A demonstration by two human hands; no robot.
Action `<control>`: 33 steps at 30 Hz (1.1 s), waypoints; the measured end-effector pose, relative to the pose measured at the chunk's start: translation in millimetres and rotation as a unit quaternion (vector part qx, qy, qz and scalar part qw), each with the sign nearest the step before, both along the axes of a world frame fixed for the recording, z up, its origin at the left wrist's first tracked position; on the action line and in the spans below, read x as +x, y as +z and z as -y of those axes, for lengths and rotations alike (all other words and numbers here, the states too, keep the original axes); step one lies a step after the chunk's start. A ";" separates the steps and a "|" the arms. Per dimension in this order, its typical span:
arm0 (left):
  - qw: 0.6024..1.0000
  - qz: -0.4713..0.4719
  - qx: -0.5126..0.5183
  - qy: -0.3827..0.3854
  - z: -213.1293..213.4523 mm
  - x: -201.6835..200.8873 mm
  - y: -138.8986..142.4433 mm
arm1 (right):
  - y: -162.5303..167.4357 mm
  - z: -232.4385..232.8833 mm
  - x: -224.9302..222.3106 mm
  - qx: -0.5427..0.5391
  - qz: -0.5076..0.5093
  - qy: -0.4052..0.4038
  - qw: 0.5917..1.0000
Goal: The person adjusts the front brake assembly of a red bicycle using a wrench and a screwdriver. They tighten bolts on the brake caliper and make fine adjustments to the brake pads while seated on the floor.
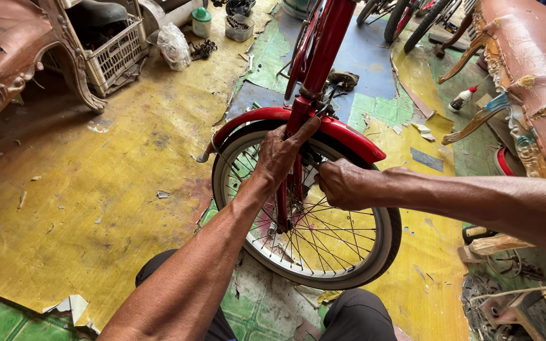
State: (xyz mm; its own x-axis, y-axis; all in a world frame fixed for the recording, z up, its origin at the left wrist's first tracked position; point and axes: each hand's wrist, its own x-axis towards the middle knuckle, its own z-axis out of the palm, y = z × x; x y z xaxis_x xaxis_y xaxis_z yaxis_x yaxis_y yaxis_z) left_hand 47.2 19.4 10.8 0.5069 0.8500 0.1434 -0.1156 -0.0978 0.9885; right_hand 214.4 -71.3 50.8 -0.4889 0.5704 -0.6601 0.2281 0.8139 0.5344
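Knees (355, 316) in dark trousers sit at the bottom edge, and just past them stands the front wheel (308, 202) of a red bicycle, upright on its white-walled tyre. The wheel is seen nearly from its side, and its plane runs from near left to far right. Both hands are at the wheel's top, under the red mudguard (349, 136). The left hand (280, 155) is wrapped around the red fork blade (298, 120), thumb pointing up along it. The fork's long axis goes steeply from the hub, below this hand, up and away toward the frame (327, 44). The right hand (345, 183), just right of the left hand, is clenched at the brake area; what it grips I cannot tell. Under everything is worn yellow floor covering (96, 189), torn, with green and blue patches. Farther left of the left hand are a white plastic crate (118, 57) and a carved sofa (7, 50); farther right, another worn sofa (526, 57).
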 end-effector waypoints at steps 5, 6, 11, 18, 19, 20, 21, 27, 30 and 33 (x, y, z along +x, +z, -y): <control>1.000 -0.015 -0.004 0.015 -0.1 -0.5 0.2 | 3.5 -3.6 -2.3 -0.036 0.214 0.086 0.972; 1.000 -0.017 0.001 0.020 -0.3 -0.5 1.4 | 3.0 -2.8 -1.5 -0.024 0.205 0.090 0.974; 0.999 -0.002 -0.004 0.044 5.4 0.3 4.3 | -9.7 11.1 -14.3 0.111 -0.378 -0.386 0.834; 0.999 -0.012 0.011 0.052 4.7 -1.3 2.5 | -16.3 34.9 -61.2 0.257 -0.574 -0.495 0.600; 0.998 -0.013 0.020 0.058 4.5 -1.1 2.3 | -14.8 36.3 -64.3 0.272 -0.551 -0.501 0.610; 0.998 -0.020 0.019 0.060 4.3 -0.7 2.4 | -13.9 37.4 -66.5 0.285 -0.526 -0.507 0.620; 0.998 -0.028 0.016 0.062 5.2 -0.5 2.1 | -13.5 38.5 -67.3 0.297 -0.501 -0.514 0.630; 0.999 0.023 0.003 0.044 8.7 -1.7 4.5 | -31.2 35.0 -66.7 0.270 -0.594 -0.531 0.540; 0.999 0.006 0.011 0.052 9.3 -3.0 6.4 | -44.8 33.3 -65.1 0.342 -0.685 -0.374 0.524; 0.998 0.007 0.014 0.054 12.3 -2.1 6.8 | -54.2 33.1 -62.9 0.327 -0.670 -0.457 0.486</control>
